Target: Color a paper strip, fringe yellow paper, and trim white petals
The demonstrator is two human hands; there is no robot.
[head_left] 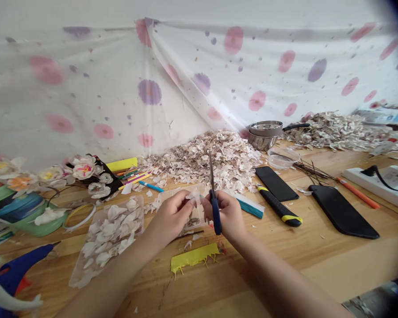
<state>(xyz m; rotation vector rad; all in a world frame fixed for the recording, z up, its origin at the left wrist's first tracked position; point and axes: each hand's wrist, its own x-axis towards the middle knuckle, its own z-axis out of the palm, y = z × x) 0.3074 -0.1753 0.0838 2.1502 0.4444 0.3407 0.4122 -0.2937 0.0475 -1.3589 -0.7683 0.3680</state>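
Observation:
A thin whitish petal [195,194] is pinched between the thumb and fingers of my left hand [175,211]. My right hand [228,212] grips blue-handled scissors [215,207], whose blades point up and away from me; its fingertips come close to the petal. Below both hands lies a clear plastic box [199,221] with a few pieces in it, partly covered by the hands. Nearer to me is a yellow fringed strip [195,257] on the wooden table. To the left, a clear tray [139,221] holds many loose petals [111,229].
A large petal heap [215,154] lies against the plastic-covered wall, with metal bowls [265,134] beside it. On the right are a utility knife [279,206], dark phones [343,211] and a power strip [381,181]. A blue glue gun [23,269] and finished flowers [86,168] are leftward.

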